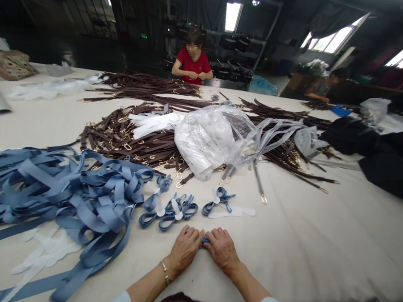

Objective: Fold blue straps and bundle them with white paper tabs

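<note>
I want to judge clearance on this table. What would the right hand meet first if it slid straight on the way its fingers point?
Its fingers angle inward, so the right hand would likely press first into the small blue strap piece it touches, then the left hand.

Head-worn view, forward and down, close over table (322,244)

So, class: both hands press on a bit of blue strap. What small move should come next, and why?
Probably hold the blue strap down with the left hand and reach the right hand to the white strip just ahead: the tied bundles there each carry a white wrap, and this strap shows none.
</note>
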A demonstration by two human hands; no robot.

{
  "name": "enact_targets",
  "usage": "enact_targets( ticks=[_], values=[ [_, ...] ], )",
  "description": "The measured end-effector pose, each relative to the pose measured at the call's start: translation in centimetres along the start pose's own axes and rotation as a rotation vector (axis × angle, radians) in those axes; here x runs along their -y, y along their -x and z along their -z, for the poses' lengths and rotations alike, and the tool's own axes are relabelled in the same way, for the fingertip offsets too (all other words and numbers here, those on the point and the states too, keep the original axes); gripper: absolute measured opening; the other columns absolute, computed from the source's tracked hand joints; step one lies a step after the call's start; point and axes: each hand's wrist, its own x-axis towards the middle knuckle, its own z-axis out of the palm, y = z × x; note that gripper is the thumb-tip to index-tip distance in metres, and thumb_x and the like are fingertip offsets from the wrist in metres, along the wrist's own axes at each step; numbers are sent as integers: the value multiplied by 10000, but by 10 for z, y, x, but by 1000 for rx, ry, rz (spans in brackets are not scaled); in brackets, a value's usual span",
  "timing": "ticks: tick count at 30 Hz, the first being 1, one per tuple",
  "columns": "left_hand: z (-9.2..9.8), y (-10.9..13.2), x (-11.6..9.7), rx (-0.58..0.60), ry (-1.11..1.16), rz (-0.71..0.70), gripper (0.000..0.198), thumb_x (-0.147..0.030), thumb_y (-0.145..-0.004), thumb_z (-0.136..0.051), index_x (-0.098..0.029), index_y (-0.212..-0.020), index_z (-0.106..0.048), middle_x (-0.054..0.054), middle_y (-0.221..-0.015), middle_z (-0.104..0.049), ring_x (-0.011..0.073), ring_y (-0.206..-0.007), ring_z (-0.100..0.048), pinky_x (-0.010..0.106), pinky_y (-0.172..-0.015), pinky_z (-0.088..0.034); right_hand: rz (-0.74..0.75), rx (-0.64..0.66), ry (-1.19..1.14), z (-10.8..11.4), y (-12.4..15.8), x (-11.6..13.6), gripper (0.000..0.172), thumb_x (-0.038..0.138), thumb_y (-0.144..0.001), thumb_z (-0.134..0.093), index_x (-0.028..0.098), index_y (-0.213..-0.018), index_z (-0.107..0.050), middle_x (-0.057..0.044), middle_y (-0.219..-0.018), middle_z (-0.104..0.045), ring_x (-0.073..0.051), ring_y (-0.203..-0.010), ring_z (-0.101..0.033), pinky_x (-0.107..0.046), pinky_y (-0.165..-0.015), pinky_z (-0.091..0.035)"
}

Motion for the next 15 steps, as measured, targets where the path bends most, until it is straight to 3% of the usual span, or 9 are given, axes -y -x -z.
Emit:
enact_targets(
  ticks=[4,7,10,13,15],
  values=[
    [5,-9,3,87,214,151,206,-242,-978,-433,-182,-975,-630,87,-953,-626,243,-951,-566,385,-849,-437,-93,32,-31,16,-3,-16,168,350,-947,-537,251,-1051,-626,-12,-966,-653,-170,-915,-551,-307,-847,-407],
    [15,-7,8,107,322,248,194,-240,-958,-442,-178,-924,-622,90,-949,-637,231,-927,-581,342,-818,-435,-292,24,23,32,-10,-55,312,261,-1010,-342,181,-1100,-630,-77,-1047,-664,-181,-1008,-569,-329,-954,-426],
    [26,0,12,154,487,363,228,-309,-946,-426,-192,-862,-602,71,-877,-654,228,-840,-601,318,-740,-428,-480,61,104,44,-17,-99,401,126,-976,-268,92,-1222,-583,-157,-1217,-622,-221,-1153,-545,-367,-1031,-416],
    [34,6,13,225,703,484,354,-443,-947,-366,-205,-753,-542,41,-721,-639,199,-662,-594,287,-620,-416,-546,173,158,50,-22,-126,485,-16,-862,-315,69,-1278,-549,-186,-1316,-567,-244,-1216,-525,-361,-995,-452],
    [37,8,14,279,889,584,422,-548,-931,-342,-214,-730,-505,22,-659,-620,169,-552,-560,258,-526,-386,-536,265,183,53,-24,-131,456,-34,-836,-340,89,-1176,-616,-182,-1209,-623,-254,-1121,-584,-355,-897,-497]
  ],
)
